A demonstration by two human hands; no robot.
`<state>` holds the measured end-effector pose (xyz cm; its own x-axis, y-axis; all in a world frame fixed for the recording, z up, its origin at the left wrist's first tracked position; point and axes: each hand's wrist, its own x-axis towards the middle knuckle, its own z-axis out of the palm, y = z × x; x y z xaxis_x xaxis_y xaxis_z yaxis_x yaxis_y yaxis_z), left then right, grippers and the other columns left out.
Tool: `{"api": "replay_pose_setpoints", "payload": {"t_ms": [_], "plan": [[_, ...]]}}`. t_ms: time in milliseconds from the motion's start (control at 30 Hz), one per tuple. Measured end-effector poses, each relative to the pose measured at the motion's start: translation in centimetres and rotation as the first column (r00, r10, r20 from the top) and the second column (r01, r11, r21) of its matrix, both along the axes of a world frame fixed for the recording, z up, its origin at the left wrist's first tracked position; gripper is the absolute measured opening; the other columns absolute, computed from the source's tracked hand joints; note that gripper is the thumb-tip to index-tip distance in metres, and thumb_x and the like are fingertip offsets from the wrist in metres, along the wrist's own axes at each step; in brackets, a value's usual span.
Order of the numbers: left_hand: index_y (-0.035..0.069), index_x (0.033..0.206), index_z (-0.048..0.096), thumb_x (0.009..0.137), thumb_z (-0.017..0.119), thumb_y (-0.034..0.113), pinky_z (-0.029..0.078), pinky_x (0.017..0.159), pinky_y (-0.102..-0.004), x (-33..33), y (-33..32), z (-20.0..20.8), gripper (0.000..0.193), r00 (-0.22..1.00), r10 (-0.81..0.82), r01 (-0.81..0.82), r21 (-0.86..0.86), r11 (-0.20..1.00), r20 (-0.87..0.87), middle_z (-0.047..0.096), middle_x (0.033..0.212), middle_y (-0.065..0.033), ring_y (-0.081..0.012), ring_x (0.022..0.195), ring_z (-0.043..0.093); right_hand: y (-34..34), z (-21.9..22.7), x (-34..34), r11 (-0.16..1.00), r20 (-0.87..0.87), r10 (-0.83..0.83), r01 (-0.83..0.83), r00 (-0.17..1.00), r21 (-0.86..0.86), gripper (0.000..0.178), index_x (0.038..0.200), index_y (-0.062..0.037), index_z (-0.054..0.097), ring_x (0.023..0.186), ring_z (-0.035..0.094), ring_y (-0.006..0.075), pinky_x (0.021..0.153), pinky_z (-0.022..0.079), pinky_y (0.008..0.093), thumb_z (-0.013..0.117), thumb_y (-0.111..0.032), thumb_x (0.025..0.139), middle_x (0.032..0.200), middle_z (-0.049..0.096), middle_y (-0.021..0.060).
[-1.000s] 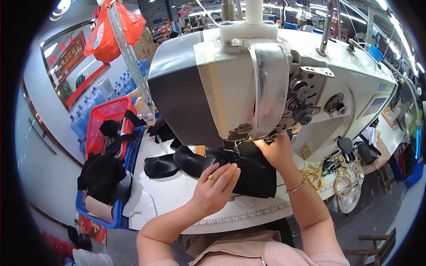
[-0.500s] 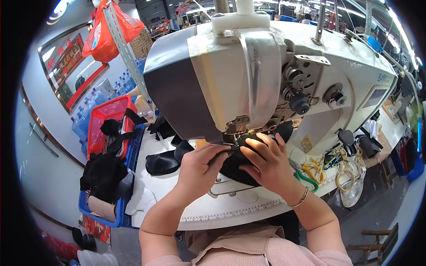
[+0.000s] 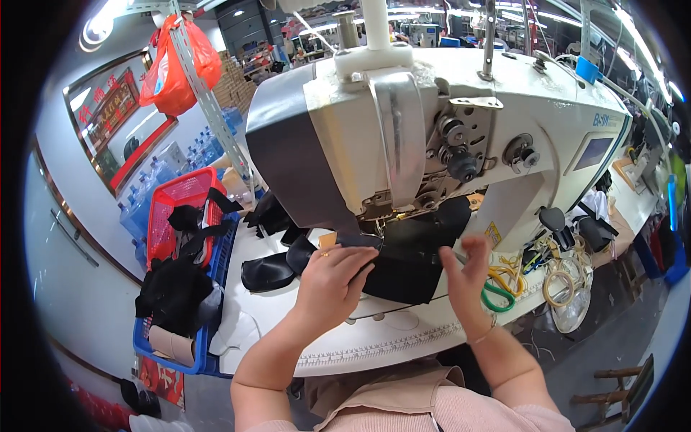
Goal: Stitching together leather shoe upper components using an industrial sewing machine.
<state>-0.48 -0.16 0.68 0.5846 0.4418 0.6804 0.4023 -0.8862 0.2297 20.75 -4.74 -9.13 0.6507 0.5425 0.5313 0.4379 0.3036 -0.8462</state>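
Observation:
A black leather-like piece (image 3: 407, 266) lies under the needle area of a white and grey sewing machine (image 3: 345, 137), its broad part spread toward me. My left hand (image 3: 335, 277) is at its left edge, close to the needle, with fingers pressed together and the edge between fingertips and thumb; a ring is on one finger. Beside the right edge, my right hand (image 3: 466, 277) is raised with thumb and fingers apart, and nothing shows in it. Black padded pieces (image 3: 268, 272) rest on the table left of my left hand.
At the left, a red basket (image 3: 162, 194) and a blue crate (image 3: 209, 288) hold black pieces. Green-handled scissors (image 3: 497, 295), a tape roll (image 3: 560, 291) and cords lie at the right. A printed ruler strip (image 3: 389, 343) follows the white table's front edge.
My right hand has lifted off the black piece and moved right, its fingers opening. The left hand stays at the left edge, slightly lower. The view has shifted a little, and more of the piece shows.

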Motion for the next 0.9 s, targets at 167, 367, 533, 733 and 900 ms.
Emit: {"api": "replay_pose_setpoints", "payload": {"t_ms": [167, 367, 533, 733, 900], "plan": [[0.006, 0.094, 0.065, 0.074, 0.065, 0.003, 0.042, 0.088, -0.0357, 0.2, -0.6, -0.2, 0.02, 1.0, -0.009, 0.009, 0.031, 0.999, 0.025, 0.066, 0.094, -0.0063, -0.0225, 0.087, 0.062, 0.0, 1.8, -0.8, 0.546, -0.807, 0.587, -0.703, -0.068, 0.456, 0.04, 0.115, -0.0013, 0.051, 0.107, 0.054, 0.02, 0.093, 0.044, 0.0353, 0.065, -0.019, 0.082, 0.112, 0.057, 0.0108], [0.006, 0.093, 0.065, 0.075, 0.064, 0.003, 0.041, 0.09, -0.0367, 0.8, -0.2, 0.2, 0.019, 0.999, 0.039, -0.041, 0.047, 0.998, 0.034, 0.066, 0.093, -0.0056, -0.0215, 0.087, 0.062, 0.8, 4.8, -2.2, 0.704, -0.706, 0.622, -0.637, 0.339, 0.314, 0.029, 0.102, -0.0014, 0.058, 0.078, 0.062, 0.0166, 0.069, 0.052, 0.0297, 0.067, -0.007, 0.075, 0.092, 0.062, 0.007], [0.007, 0.093, 0.065, 0.075, 0.064, 0.003, 0.042, 0.09, -0.0373, 1.4, -0.7, 0.7, 0.018, 0.998, 0.064, -0.064, 0.09, 0.994, 0.001, 0.065, 0.092, -0.0047, -0.0205, 0.086, 0.062, 0.3, 4.6, -3.7, 0.733, -0.747, 0.617, -0.526, 0.248, 0.43, 0.021, 0.096, -0.0014, 0.059, 0.076, 0.062, 0.0158, 0.066, 0.052, 0.0285, 0.063, -0.006, 0.076, 0.087, 0.062, 0.006], [0.006, 0.094, 0.065, 0.072, 0.064, 0.002, 0.04, 0.092, -0.038, 1.2, -0.9, 0.3, 0.022, 0.997, 0.043, -0.033, 0.131, 0.991, -0.071, 0.065, 0.094, -0.0044, -0.0197, 0.088, 0.061, 0.2, 6.0, -3.9, 0.745, -0.795, 0.576, -0.522, 0.189, 0.416, 0.018, 0.095, -0.0051, 0.057, 0.077, 0.062, 0.0153, 0.068, 0.052, 0.0286, 0.06, -0.004, 0.077, 0.085, 0.06, 0.0033], [0.006, 0.098, 0.064, 0.07, 0.064, 0.001, 0.038, 0.094, -0.04, 0.7, -1.1, -1.6, 0.029, 0.994, 0.025, -0.009, 0.151, 0.989, -0.105, 0.064, 0.101, -0.0042, -0.0188, 0.095, 0.06, 0.5, 4.7, -4.4, 0.763, -0.763, 0.601, -0.459, 0.24, 0.456, 0.019, 0.097, -0.0046, 0.056, 0.077, 0.062, 0.0158, 0.068, 0.053, 0.0292, 0.059, -0.005, 0.078, 0.087, 0.061, 0.0038]]}}
